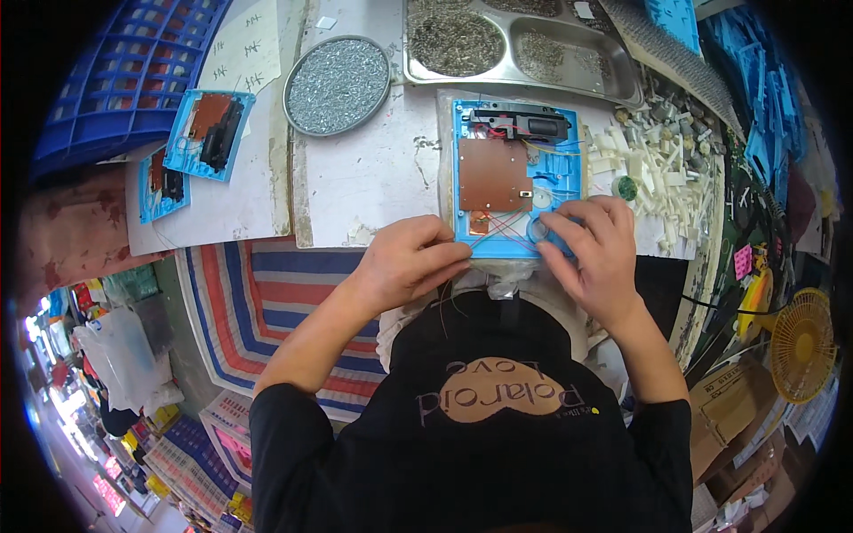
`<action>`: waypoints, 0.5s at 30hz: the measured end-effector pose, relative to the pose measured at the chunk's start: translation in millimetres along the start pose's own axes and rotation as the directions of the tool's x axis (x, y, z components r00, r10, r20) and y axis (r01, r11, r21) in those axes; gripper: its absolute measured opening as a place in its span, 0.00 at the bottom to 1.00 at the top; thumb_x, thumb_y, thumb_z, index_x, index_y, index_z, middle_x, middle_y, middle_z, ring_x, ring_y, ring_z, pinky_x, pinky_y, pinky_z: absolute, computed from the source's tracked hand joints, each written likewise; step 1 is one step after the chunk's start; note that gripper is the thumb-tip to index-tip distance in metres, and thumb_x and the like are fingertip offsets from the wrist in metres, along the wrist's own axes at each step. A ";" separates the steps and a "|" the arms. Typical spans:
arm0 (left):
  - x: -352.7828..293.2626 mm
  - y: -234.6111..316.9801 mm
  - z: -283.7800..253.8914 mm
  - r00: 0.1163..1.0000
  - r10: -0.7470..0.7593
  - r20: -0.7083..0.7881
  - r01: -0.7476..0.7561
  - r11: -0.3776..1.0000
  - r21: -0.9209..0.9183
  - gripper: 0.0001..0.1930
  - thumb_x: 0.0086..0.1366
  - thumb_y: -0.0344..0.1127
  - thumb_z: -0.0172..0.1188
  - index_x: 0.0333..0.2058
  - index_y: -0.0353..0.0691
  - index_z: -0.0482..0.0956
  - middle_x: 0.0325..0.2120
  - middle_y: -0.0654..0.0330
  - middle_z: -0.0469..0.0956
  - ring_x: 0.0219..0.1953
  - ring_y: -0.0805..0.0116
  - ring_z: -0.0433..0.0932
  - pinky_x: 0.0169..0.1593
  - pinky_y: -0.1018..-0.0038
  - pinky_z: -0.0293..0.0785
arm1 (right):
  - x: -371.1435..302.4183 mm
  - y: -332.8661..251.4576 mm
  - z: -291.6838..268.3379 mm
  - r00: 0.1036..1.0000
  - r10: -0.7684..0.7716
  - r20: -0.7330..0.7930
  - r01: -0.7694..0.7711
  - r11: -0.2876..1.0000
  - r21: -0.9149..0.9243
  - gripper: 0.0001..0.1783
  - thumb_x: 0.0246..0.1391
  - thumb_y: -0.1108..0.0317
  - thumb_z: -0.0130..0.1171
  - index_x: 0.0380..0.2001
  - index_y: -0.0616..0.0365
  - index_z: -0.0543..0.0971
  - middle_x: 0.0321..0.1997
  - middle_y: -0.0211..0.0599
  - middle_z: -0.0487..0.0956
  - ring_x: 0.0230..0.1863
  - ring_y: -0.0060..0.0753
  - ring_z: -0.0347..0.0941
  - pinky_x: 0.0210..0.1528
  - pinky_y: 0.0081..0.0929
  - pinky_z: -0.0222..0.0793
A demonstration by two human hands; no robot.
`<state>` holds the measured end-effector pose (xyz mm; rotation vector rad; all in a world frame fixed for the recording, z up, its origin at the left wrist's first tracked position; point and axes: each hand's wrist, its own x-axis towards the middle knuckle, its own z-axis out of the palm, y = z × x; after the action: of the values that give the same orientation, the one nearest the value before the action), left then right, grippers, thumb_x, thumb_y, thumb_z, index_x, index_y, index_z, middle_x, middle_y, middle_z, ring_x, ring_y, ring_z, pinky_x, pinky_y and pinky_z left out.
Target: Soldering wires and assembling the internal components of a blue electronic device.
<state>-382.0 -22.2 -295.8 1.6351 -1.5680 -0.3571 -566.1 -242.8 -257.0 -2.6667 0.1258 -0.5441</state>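
A blue plastic housing [562,182] lies at the table's front edge before me. Inside it sit a brown circuit board [491,169], a black module [524,123] along its far side, and thin red and yellow wires. My left hand [410,262] grips the housing's near left corner between thumb and fingers. At the near right corner, the fingertips of my right hand [597,253] close on a small round part [538,230] in the housing. The fingers partly cover that part, and its exact kind is unclear.
A round tray of small metal screws [338,86] stands far left, near two other blue housings [211,133] with boards. Beyond my work is a metal compartment tray [524,78]. White plastic pieces [662,169] are heaped at right. A yellow fan [802,345] stands lower right.
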 end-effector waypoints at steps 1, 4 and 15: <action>1.1 -1.2 -0.8 1.000 0.008 0.005 -0.008 1.000 0.001 0.16 0.51 0.27 0.75 0.40 0.44 0.84 0.29 0.61 0.77 0.29 0.61 0.78 0.30 0.68 0.75 | -1.2 2.2 1.8 1.000 0.020 0.015 -0.020 1.000 0.011 0.21 0.45 0.63 0.72 0.44 0.52 0.82 0.42 0.31 0.79 0.46 0.43 0.70 0.50 0.43 0.63; 3.7 -1.5 -5.3 0.999 0.001 0.035 -0.001 1.000 0.008 0.16 0.50 0.27 0.75 0.39 0.44 0.84 0.29 0.61 0.77 0.29 0.61 0.78 0.30 0.68 0.74 | 7.3 -1.7 2.2 0.999 -0.006 0.035 0.007 1.000 -0.016 0.20 0.46 0.61 0.71 0.45 0.52 0.83 0.44 0.31 0.78 0.47 0.43 0.69 0.51 0.43 0.62; 5.9 2.2 -6.3 0.999 -0.031 0.045 0.030 0.999 0.014 0.16 0.50 0.28 0.75 0.39 0.45 0.84 0.29 0.61 0.76 0.28 0.61 0.77 0.30 0.68 0.73 | 4.5 6.5 9.1 1.000 -0.021 -0.011 0.022 0.999 0.030 0.19 0.46 0.63 0.70 0.43 0.52 0.83 0.44 0.30 0.77 0.47 0.43 0.68 0.51 0.43 0.62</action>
<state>-378.1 -25.1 -288.4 1.6731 -1.5837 -0.4031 -558.5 -246.1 -265.7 -2.6390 0.0913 -0.5623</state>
